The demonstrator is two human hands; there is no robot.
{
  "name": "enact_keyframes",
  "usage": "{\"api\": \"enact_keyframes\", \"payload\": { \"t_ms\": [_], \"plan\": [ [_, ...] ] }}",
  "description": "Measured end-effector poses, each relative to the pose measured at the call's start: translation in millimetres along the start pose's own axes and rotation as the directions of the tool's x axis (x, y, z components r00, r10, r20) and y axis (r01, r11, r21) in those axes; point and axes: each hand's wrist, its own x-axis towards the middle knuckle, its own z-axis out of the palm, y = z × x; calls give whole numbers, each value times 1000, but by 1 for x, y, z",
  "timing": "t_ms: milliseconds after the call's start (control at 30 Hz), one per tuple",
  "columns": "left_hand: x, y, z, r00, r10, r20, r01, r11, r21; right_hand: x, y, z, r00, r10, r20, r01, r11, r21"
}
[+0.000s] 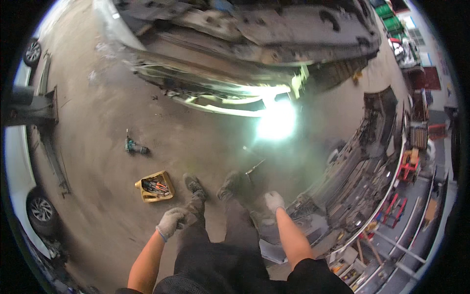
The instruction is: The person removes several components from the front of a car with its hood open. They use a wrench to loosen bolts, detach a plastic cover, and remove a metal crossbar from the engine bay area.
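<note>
Both my hands wear pale knit work gloves and hang low in front of me. My left hand (171,221) is curled closed beside my left leg; nothing shows in its fingers. Closed too is my right hand (274,201), to the right of my legs, with nothing showing out of it. Nearest to my left hand is a gold cut-open plastic jug (168,194) holding several hand tools. A teal and black cordless power tool (135,147) lies on the floor beyond it. Ahead of my right foot lies a thin metal hand tool (255,167).
Ahead hangs a raised car (210,29), its front end stripped, with a glaring work light (277,120) at it. A removed dark bumper (350,161) lies on the right, near shelving with parts (391,210). Lift post (32,105) and white car (22,171) stand left.
</note>
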Motion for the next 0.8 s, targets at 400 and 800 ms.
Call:
{"api": "enact_keyframes", "payload": {
  "t_ms": [400, 800],
  "plan": [
    [183, -56, 96, 822, 447, 353, -367, -57, 928, 230, 48, 234, 980, 199, 18, -187, 880, 436],
    [269, 4, 141, 689, 426, 587, -507, -295, 810, 359, 80, 289, 819, 559, -131, -493, 802, 337]
  ]
}}
